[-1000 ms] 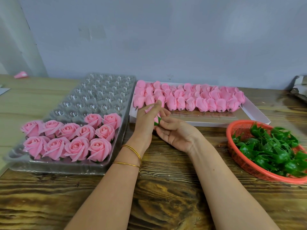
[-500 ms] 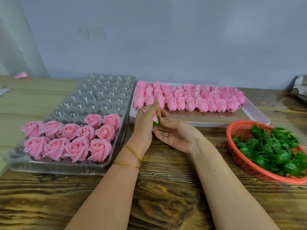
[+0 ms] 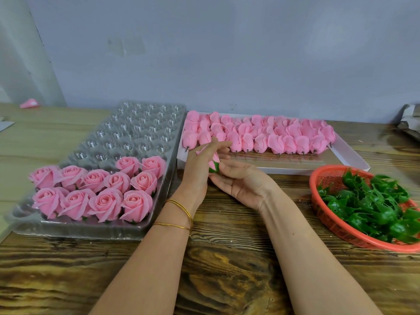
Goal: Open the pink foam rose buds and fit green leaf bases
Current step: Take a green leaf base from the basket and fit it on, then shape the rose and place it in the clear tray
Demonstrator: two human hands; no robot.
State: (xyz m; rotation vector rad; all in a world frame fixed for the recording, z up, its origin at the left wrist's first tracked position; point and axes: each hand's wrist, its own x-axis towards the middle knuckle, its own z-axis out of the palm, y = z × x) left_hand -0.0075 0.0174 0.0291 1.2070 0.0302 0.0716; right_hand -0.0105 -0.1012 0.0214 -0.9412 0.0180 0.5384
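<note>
My left hand (image 3: 197, 169) grips a closed pink foam rose bud (image 3: 215, 158) with a green leaf base (image 3: 214, 167) at its lower end. My right hand (image 3: 241, 183) lies palm up just right of it, its fingertips touching the green base. Several more closed pink buds (image 3: 261, 135) lie in rows in the white flat box (image 3: 347, 155) behind my hands. Loose green leaf bases (image 3: 372, 203) fill the orange basket (image 3: 322, 178) at the right. Opened pink roses (image 3: 97, 189) stand in the near rows of the clear plastic tray (image 3: 141, 130) at the left.
The wooden table (image 3: 227, 269) runs to the grey wall behind. A stray pink bud (image 3: 29, 103) lies far left by the wall. A grey crumpled object (image 3: 409, 121) sits at the far right edge.
My right hand has turned more palm up and slid slightly lower under the bud. The green base now shows more clearly at the bud's lower end. My left hand has stayed in place.
</note>
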